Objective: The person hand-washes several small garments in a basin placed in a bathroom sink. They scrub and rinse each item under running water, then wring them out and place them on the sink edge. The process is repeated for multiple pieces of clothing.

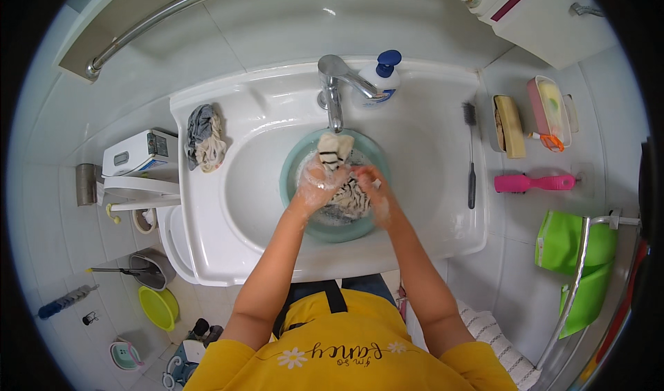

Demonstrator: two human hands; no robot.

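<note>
A pale green plastic basin sits in the white washbasin below the tap, with sudsy grey water inside. Soap lather covers my left hand, which grips a cream cloth item with black stripes, perhaps a sock. One end of it sticks up past my fist towards the tap. Close beside, the curled fingers of my right hand pinch wet fabric; motion blurs them a little. More black-and-white striped fabric lies bunched in the water under both hands. Whether it is one piece with the upper end is hidden.
The chrome tap overhangs the basin's far rim, beside a pump bottle. Grey and cream cloths lie on the left ledge. A thin bottle brush rests at right. Soap holders and a pink brush hang on the right wall.
</note>
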